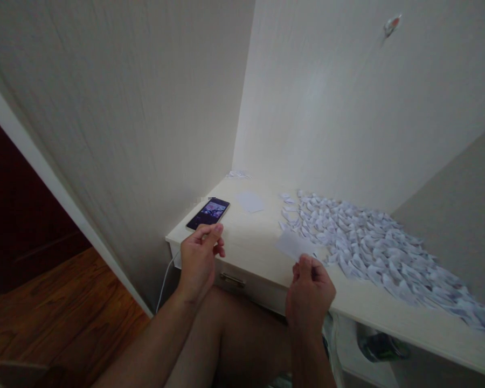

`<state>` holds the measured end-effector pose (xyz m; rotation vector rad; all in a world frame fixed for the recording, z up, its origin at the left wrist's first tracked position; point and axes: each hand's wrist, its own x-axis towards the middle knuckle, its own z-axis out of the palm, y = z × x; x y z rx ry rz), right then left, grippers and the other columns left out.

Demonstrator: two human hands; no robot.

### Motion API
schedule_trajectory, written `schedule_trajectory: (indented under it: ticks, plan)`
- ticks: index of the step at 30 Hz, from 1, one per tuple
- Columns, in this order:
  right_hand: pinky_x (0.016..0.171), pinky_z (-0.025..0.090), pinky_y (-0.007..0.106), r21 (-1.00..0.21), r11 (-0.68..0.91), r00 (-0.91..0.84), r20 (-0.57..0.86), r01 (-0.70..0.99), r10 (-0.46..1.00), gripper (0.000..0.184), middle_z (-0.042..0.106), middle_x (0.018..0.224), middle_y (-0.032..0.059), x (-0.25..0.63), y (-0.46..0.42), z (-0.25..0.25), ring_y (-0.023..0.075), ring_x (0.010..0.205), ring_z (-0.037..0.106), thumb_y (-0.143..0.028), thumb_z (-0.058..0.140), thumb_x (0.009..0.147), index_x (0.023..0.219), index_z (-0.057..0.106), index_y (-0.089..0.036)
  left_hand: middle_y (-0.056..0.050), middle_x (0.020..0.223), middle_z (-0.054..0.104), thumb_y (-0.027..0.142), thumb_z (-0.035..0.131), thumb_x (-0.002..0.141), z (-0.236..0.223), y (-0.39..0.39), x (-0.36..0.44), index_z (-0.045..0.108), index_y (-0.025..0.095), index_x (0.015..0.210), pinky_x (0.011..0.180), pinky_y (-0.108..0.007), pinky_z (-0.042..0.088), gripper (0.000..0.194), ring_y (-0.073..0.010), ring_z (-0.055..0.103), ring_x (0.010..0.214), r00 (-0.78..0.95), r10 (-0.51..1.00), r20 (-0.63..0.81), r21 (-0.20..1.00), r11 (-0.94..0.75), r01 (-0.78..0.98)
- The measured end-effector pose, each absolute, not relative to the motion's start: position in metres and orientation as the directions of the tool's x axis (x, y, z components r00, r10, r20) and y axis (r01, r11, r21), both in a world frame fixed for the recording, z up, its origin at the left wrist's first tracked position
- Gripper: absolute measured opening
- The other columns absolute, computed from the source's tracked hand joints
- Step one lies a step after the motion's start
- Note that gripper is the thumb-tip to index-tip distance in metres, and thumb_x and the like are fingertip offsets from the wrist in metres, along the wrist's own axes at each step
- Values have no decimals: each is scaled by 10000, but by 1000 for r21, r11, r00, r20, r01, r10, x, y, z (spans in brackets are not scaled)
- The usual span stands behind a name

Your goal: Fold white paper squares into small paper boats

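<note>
Right hand [311, 293] pinches one paper slip [294, 244]. Left hand [197, 264]: thumb closed against forefinger, contents unclear. Far left: one smartphone [208, 214], one blank sheet [250, 202]. Right: folded papers [372, 242], too many to count.

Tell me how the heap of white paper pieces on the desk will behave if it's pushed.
The heap would probably slide apart rather than move as one, since loose pieces lie separate at its left end. It looks light for its spread, the pieces appearing thin. Some might spill off the desk, as its right end lies near the front edge.
</note>
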<state>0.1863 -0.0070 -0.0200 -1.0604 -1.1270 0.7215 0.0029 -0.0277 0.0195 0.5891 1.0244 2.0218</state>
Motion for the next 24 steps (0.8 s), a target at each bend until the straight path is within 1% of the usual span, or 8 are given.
schedule_trajectory:
  ticks: [1,3,5,7,12,14,18,24]
  plan:
    - [524,308,268,-939,332,413,338,87,846,413,437,581,-51,189,-9,-18,129,554,384,-580,601,881,715,569,-202,22,682,563,409,878,644,18,-28,7,688,130,746,426,-169,448,352,-75,519,563,-536,842,55,838,-331,-434]
    - [547,321,267,-948,287,464,318,138,827,396,452,590,-49,187,-14,-9,129,577,404,-538,641,867,689,572,-191,-17,786,650,412,887,632,15,-30,22,704,136,883,464,-214,530,415,-118,599,629,-366,929,60,879,-223,-422]
    - [558,326,267,-949,273,417,316,160,852,383,454,585,-50,180,-18,0,131,582,410,-510,634,878,678,577,-187,-61,905,706,388,912,589,13,-31,37,713,137,978,476,-243,564,504,-148,642,676,-175,983,52,917,-116,-382]
    - [566,335,266,-947,276,353,319,167,880,368,458,580,-49,173,-22,7,133,583,415,-486,631,880,671,584,-186,-71,853,716,405,891,621,12,-32,46,735,119,938,467,-235,557,455,-153,644,661,-62,997,39,942,-57,-332]
    - [594,375,266,-959,263,287,282,103,915,359,489,589,-36,169,-26,9,137,597,441,-468,656,869,656,593,-186,-33,574,647,452,848,670,13,-33,45,733,106,689,418,-206,491,365,-109,561,483,-84,996,-19,962,-5,-272]
    - [606,394,266,-972,237,239,229,-5,944,356,507,603,-36,168,-27,6,138,607,463,-494,686,848,687,613,-185,-48,598,667,454,866,646,12,-35,43,733,109,658,410,-200,474,370,-114,570,497,-87,996,-37,949,8,-314]
    - [651,437,278,-969,132,48,124,-211,991,352,618,682,-7,165,-28,1,154,665,539,-516,775,772,801,682,-177,-65,695,706,433,877,657,11,-39,42,787,119,773,448,-178,472,346,-125,607,600,-28,998,-48,907,32,-420]
    - [629,390,269,-954,135,44,128,-269,991,365,593,625,-13,171,-25,-4,130,630,485,-498,790,770,658,666,-173,-113,803,743,480,854,687,12,-40,39,791,118,747,453,-182,464,372,-133,618,629,12,998,-62,903,61,-426]
